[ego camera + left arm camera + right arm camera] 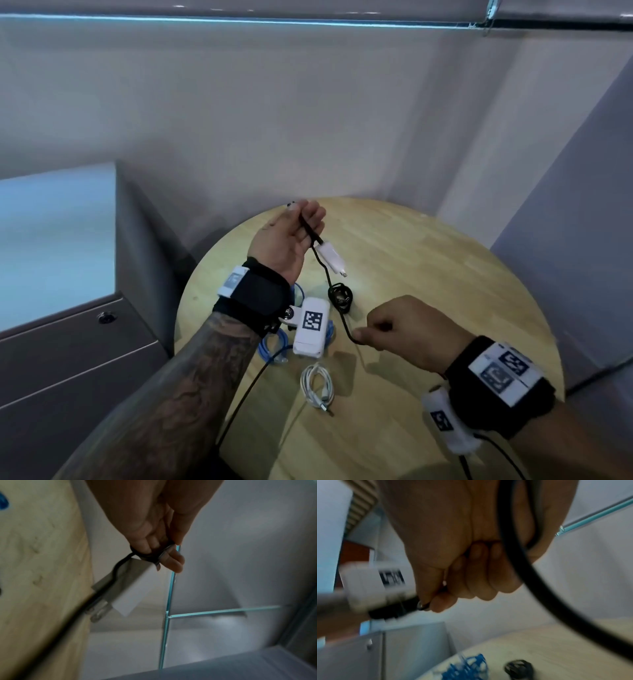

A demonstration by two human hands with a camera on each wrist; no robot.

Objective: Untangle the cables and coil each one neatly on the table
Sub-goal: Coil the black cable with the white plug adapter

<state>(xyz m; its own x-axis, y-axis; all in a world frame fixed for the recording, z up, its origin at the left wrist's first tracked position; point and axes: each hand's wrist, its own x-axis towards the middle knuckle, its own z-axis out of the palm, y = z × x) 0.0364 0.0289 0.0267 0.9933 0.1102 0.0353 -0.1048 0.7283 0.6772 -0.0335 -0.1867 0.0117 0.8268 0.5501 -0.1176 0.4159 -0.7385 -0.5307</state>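
My left hand (294, 233) is raised over the far left of the round wooden table (428, 260) and grips one end of a black cable (334, 301). A white charger plug (330, 260) hangs from that end; the left wrist view shows the fingers (173, 562) curled round the cable (144, 555) above the plug (130, 588). The cable runs down to my right hand (363, 334), which pinches it lower down. In the right wrist view that hand (440, 601) is a fist.
On the table lie a small black coil (340, 296) (518, 668), a blue cable bundle (274, 342) (467, 669) under my left wrist, and a coiled white cable (317, 385). A grey cabinet (85, 342) stands left; walls are close behind.
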